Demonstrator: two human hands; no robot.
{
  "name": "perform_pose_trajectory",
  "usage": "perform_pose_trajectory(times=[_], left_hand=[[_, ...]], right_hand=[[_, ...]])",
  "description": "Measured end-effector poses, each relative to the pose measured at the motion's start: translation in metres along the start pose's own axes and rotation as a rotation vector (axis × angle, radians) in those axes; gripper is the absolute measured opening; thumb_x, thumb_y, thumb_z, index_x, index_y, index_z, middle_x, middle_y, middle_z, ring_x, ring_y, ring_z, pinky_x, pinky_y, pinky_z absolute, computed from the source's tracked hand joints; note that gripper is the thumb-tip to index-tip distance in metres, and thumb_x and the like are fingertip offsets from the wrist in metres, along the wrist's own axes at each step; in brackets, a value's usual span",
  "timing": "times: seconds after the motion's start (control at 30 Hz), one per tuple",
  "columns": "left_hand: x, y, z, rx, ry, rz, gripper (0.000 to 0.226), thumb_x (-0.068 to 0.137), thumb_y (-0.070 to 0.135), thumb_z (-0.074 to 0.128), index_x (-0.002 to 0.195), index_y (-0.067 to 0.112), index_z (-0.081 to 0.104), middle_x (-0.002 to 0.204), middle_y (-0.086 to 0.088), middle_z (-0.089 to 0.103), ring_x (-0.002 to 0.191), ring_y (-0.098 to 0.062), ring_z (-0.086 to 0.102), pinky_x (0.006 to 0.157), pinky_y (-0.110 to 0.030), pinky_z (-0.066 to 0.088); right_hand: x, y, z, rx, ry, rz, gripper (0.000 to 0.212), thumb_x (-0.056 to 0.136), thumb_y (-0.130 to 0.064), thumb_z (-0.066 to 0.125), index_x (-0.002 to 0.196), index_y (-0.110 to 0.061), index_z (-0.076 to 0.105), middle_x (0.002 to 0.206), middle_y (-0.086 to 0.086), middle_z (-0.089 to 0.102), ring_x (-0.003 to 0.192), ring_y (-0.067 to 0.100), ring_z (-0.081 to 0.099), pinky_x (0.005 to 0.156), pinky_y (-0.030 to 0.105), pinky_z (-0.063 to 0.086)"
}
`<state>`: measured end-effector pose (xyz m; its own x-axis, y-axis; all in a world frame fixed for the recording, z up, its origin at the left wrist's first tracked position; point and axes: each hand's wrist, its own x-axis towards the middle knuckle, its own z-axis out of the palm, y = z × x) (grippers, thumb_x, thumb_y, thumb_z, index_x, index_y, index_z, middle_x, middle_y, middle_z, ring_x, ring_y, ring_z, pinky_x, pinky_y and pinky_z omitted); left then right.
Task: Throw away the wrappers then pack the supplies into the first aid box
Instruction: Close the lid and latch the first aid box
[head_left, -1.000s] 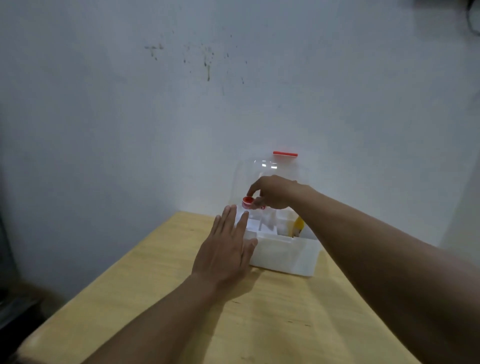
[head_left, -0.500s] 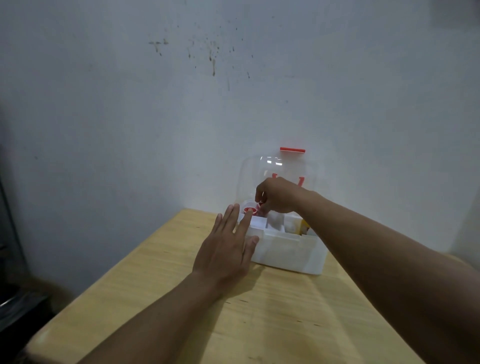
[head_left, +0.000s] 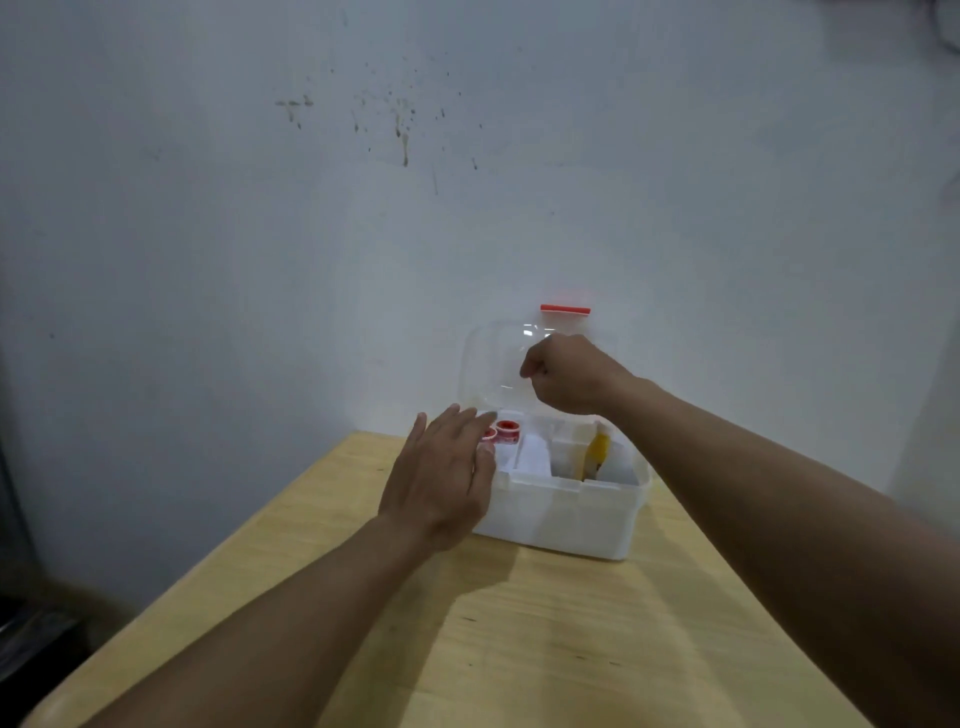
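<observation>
The left hand (head_left: 441, 475) covered the box's (head_left: 571, 512) near-left corner and part of one red-capped item (head_left: 488, 434), so that item's shape could not be told. The right hand (head_left: 569, 374) was curled with its fingertips turned away; whether it gripped anything could not be seen. It also hid part of the clear lid (head_left: 488, 364), whose outline faded into the wall. A yellow item (head_left: 598, 452) stood behind a divider, its lower part hidden and its kind unclear. Both forearms ran off the bottom edge, and the counter (head_left: 519, 649) was cut off there too. At the lower left a dark shape (head_left: 31, 639) was too dim to identify.
</observation>
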<state>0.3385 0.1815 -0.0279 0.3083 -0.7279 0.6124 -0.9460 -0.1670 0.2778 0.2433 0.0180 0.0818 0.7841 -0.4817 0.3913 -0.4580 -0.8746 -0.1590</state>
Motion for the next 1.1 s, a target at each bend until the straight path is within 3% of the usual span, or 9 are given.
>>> perform_pose_trajectory(times=[0.2, 0.4, 0.53, 0.6, 0.7, 0.73, 0.8, 0.87, 1.1], left_hand=[[0.078, 0.012, -0.005, -0.073, 0.073, -0.058, 0.048, 0.101, 0.029, 0.032, 0.149, 0.021, 0.037, 0.156, -0.004, 0.037, 0.143, -0.021, 0.032, 0.117, -0.041, 0.029], [0.125, 0.014, -0.003, -0.024, -0.041, -0.128, 0.062, 0.097, 0.026, 0.036, 0.156, 0.021, 0.014, 0.164, -0.008, 0.012, 0.148, -0.030, 0.017, 0.119, -0.049, 0.020], [0.125, 0.017, -0.005, -0.039, 0.016, -0.154, 0.062, 0.098, 0.030, 0.040, 0.155, 0.021, 0.017, 0.161, -0.011, 0.020, 0.141, -0.033, 0.030, 0.113, -0.051, 0.030], [0.120, 0.019, -0.010, -0.031, 0.059, -0.160, 0.059, 0.099, 0.034, 0.040, 0.154, 0.023, 0.021, 0.154, -0.011, 0.027, 0.135, -0.031, 0.037, 0.107, -0.048, 0.036], [0.112, 0.022, -0.023, -0.045, 0.100, -0.172, 0.052, 0.101, 0.039, 0.035, 0.150, 0.024, 0.035, 0.143, -0.011, 0.036, 0.126, -0.028, 0.043, 0.101, -0.045, 0.042], [0.107, 0.022, -0.026, -0.057, 0.110, -0.172, 0.050, 0.101, 0.040, 0.033, 0.147, 0.024, 0.040, 0.141, -0.010, 0.039, 0.125, -0.028, 0.045, 0.100, -0.044, 0.044], [0.096, 0.024, -0.033, -0.085, 0.128, -0.168, 0.045, 0.101, 0.040, 0.032, 0.140, 0.025, 0.048, 0.138, -0.008, 0.044, 0.122, -0.027, 0.049, 0.098, -0.043, 0.045], [0.083, 0.026, -0.038, -0.115, 0.133, -0.162, 0.039, 0.102, 0.037, 0.031, 0.132, 0.023, 0.051, 0.136, -0.007, 0.050, 0.118, -0.027, 0.053, 0.094, -0.040, 0.045], [0.024, 0.026, -0.035, -0.192, 0.099, -0.161, 0.039, 0.100, 0.032, 0.035, 0.124, 0.022, 0.063, 0.130, -0.001, 0.063, 0.120, -0.022, 0.056, 0.098, -0.035, 0.043]], right_hand=[[-0.007, 0.025, -0.031, -0.136, 0.298, 0.091, 0.038, 0.089, -0.017, 0.046, 0.122, -0.009, 0.062, 0.124, 0.014, 0.061, 0.113, 0.031, 0.055, 0.091, 0.045, 0.051], [-0.003, 0.041, -0.033, -0.115, 0.229, 0.261, 0.039, 0.095, -0.019, 0.045, 0.133, -0.009, 0.044, 0.128, 0.018, 0.057, 0.117, 0.039, 0.051, 0.093, 0.050, 0.046], [-0.003, 0.043, -0.041, -0.086, 0.245, 0.254, 0.038, 0.095, -0.012, 0.046, 0.133, -0.007, 0.045, 0.127, 0.018, 0.057, 0.115, 0.039, 0.053, 0.093, 0.049, 0.046], [-0.009, 0.042, -0.045, -0.071, 0.260, 0.242, 0.032, 0.098, -0.016, 0.044, 0.126, -0.006, 0.053, 0.125, 0.018, 0.054, 0.113, 0.039, 0.053, 0.091, 0.048, 0.047], [-0.022, 0.041, -0.048, -0.115, 0.215, 0.193, 0.021, 0.095, -0.012, 0.042, 0.082, -0.011, 0.059, 0.099, 0.014, 0.055, 0.103, 0.039, 0.052, 0.071, 0.040, 0.042], [-0.028, 0.039, -0.049, -0.120, 0.187, 0.191, 0.022, 0.094, -0.012, 0.042, 0.079, -0.011, 0.058, 0.098, 0.013, 0.055, 0.103, 0.038, 0.051, 0.070, 0.040, 0.041], [-0.044, 0.031, -0.053, -0.083, 0.136, 0.188, 0.025, 0.098, -0.023, 0.045, 0.108, -0.011, 0.065, 0.117, 0.015, 0.054, 0.111, 0.038, 0.047, 0.083, 0.044, 0.045], [-0.064, 0.022, -0.058, -0.018, 0.094, 0.207, 0.037, 0.101, -0.035, 0.045, 0.132, -0.017, 0.054, 0.133, 0.016, 0.045, 0.121, 0.036, 0.044, 0.095, 0.045, 0.041], [-0.120, 0.009, -0.039, -0.002, -0.038, 0.238, 0.047, 0.097, -0.044, 0.053, 0.138, -0.022, 0.045, 0.138, 0.012, 0.045, 0.123, 0.031, 0.048, 0.098, 0.042, 0.043]])
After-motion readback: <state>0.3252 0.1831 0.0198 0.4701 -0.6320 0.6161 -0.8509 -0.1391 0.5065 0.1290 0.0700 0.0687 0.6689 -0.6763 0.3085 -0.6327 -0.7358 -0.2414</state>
